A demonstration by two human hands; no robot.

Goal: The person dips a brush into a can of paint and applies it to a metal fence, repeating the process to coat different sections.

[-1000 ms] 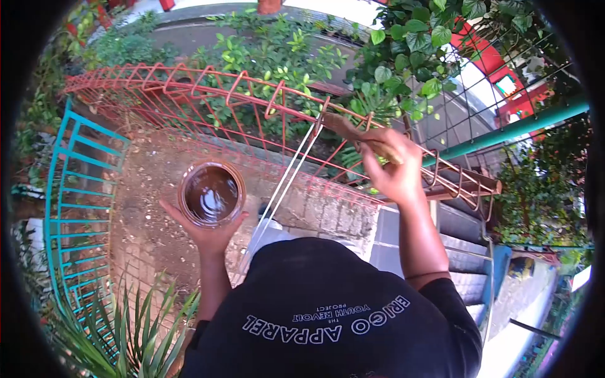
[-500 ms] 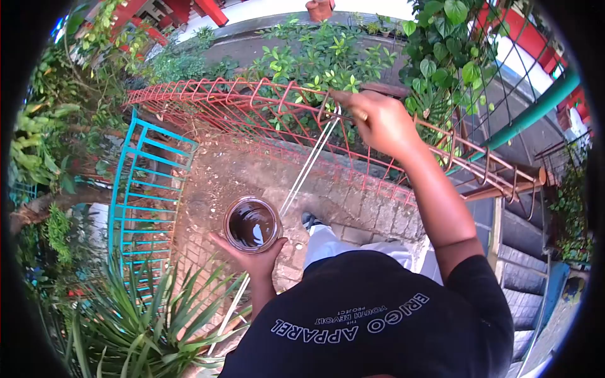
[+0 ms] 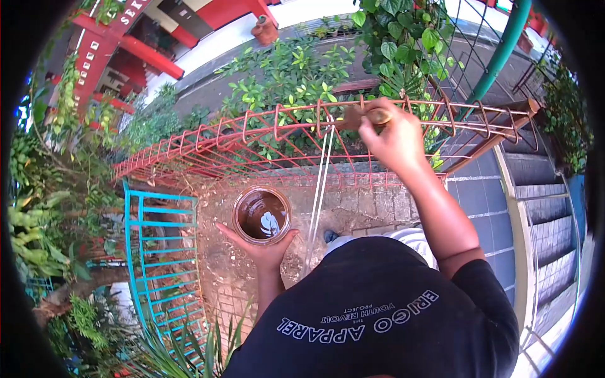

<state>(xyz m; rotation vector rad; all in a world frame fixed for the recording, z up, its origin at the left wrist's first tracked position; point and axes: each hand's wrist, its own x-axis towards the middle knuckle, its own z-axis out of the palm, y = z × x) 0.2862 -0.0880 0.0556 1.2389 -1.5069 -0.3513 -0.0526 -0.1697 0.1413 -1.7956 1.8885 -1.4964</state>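
My left hand point(image 3: 270, 253) holds a round, clear-walled jar point(image 3: 287, 232) from below, with its open mouth facing up. Dark brown, glossy paint point(image 3: 253, 214) lies inside the jar. In my right hand point(image 3: 398, 140) is a paintbrush point(image 3: 351, 118), its brown bristle end pointing left at the top of a wire fence point(image 3: 277, 126). The brush appears to touch the upper rods, though the exact contact is blurred. Brownish rods run along the right part of the fence, redder ones to the left. Just left of the brush, a white cord point(image 3: 320, 183) hangs from the top rod.
A turquoise metal gate point(image 3: 129, 233) stands at the left. Leafy shrubs point(image 3: 290, 75) grow behind the fence, and a climbing vine point(image 3: 391, 47) hangs near a green pole point(image 3: 501, 57). Brick paving point(image 3: 372, 208) lies below; steps point(image 3: 548, 220) are at the right. Spiky leaves point(image 3: 189, 346) fill the lower left.
The view has turned, showing more of the red building. The brush and my right hand remain at the fence top, close to the cord. The jar stays in my left hand.
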